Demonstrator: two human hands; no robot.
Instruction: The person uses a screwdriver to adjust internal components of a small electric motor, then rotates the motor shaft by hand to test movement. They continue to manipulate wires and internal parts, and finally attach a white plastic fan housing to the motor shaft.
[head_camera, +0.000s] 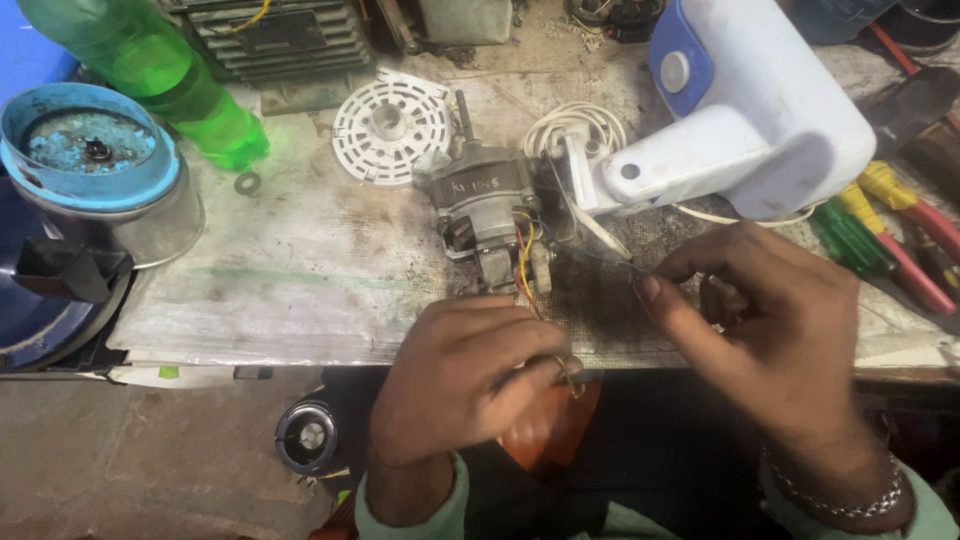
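A grey electric motor with a shaft lies on the worn workbench, with coloured wires running from it toward me. My left hand is closed around the ends of those wires near the bench's front edge. My right hand pinches a thin wire end between thumb and forefinger, just right of the motor. A white and blue appliance housing lies behind my right hand, its white cord coiled beside the motor.
A white round vented plate and a green plastic bottle lie at the back left. A blue-rimmed metal jar base stands at left. Screwdrivers and pliers with red, yellow and green handles lie at right. A small washer rests near the bottle.
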